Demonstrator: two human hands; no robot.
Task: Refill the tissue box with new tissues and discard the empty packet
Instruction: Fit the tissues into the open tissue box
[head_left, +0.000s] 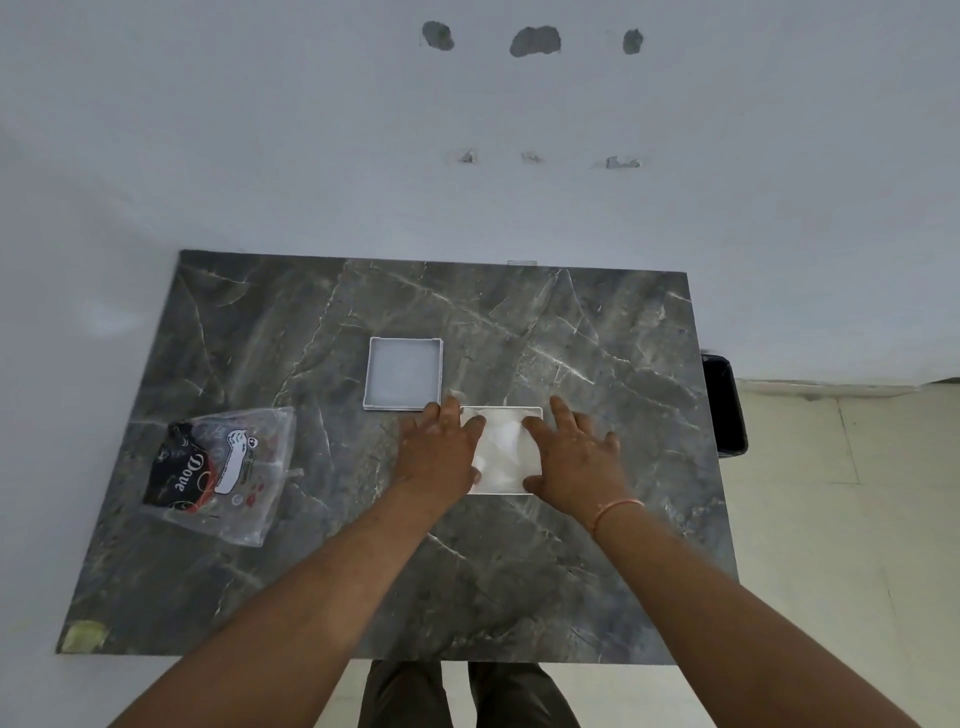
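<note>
A white tissue box sits on the grey marble table, filled with white tissues. My left hand lies flat on the box's left side, fingers spread over the tissues. My right hand lies flat on its right side, thumb at the near edge. Neither hand grips anything. The box's white lid lies upside down just beyond my left hand. A flattened clear plastic packet with black and red print rests at the table's left.
A black bin stands on the floor past the table's right edge. A white wall runs behind the table. A yellowish sticker marks the near left corner. My legs are at the near edge.
</note>
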